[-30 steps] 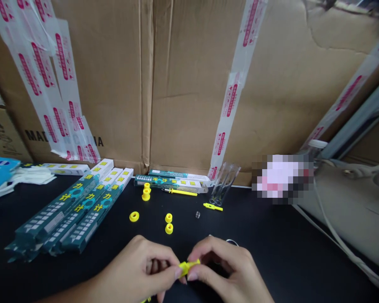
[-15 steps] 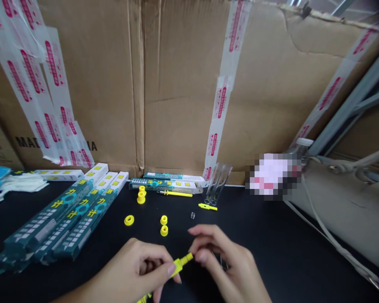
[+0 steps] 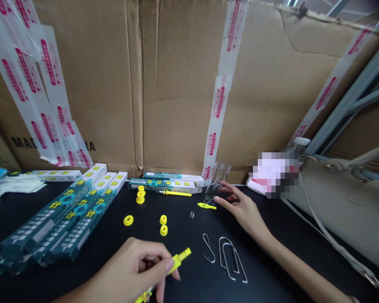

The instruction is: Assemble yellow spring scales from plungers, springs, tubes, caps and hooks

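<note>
My left hand is closed around a yellow plastic rod with a stepped end; the fingers cover its middle. A further yellow length shows below that hand. At the back, my right hand has its thumb and forefinger apart at the clear plastic tubes, which stand tilted against the carton. Whether it grips one I cannot tell for sure. A small yellow slotted piece and a tiny spring lie left of its thumb. Metal S-hook and bent wire hooks lie nearer me.
Yellow caps, a yellow ring and a yellow rod with a dark tip lie mid-table. Printed boxes are at left, more boxes behind. A large carton walls the back; a beige bag sits right.
My right hand has left the end of the yellow rod and moved back and right to the clear tubes, uncovering the metal hooks. My left hand keeps its hold on the rod.
</note>
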